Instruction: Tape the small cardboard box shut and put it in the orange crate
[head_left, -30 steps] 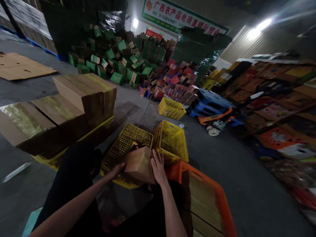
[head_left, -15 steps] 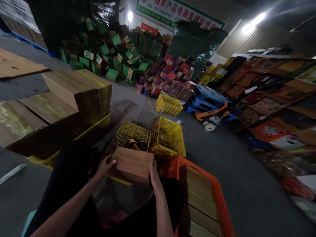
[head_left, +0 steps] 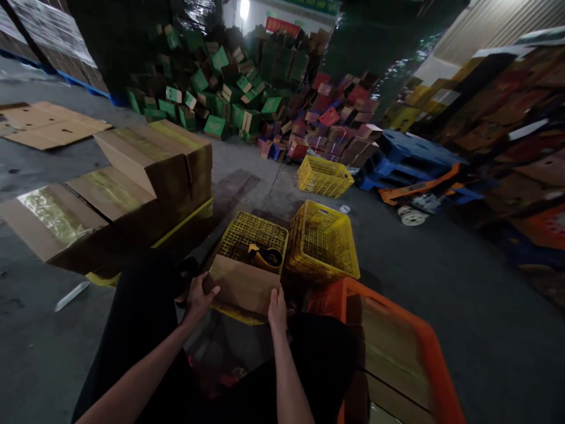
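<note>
A small brown cardboard box (head_left: 242,285) is between my two hands, above the near part of an upturned yellow plastic crate (head_left: 247,222). My left hand (head_left: 199,297) grips the box's left end, its thumb over the near edge. At the right end, my right hand (head_left: 277,306) presses with its fingers along the side. A plain brown face of the box is toward me; its underside is hidden. Just behind it, a yellow and black tape dispenser (head_left: 265,255) lies on the crate.
An orange crate (head_left: 435,347) of taped boxes stands at my right. Taped cartons (head_left: 163,159) are stacked at left on a yellow crate. Further yellow crates (head_left: 324,244) sit ahead, near a pallet jack (head_left: 419,197) and blue pallets (head_left: 415,147). Green boxes (head_left: 216,126) are heaped behind.
The box has tilted between my hands, and the taped strip on its top no longer shows. My view has swung left and down. Both hands stay on the box.
</note>
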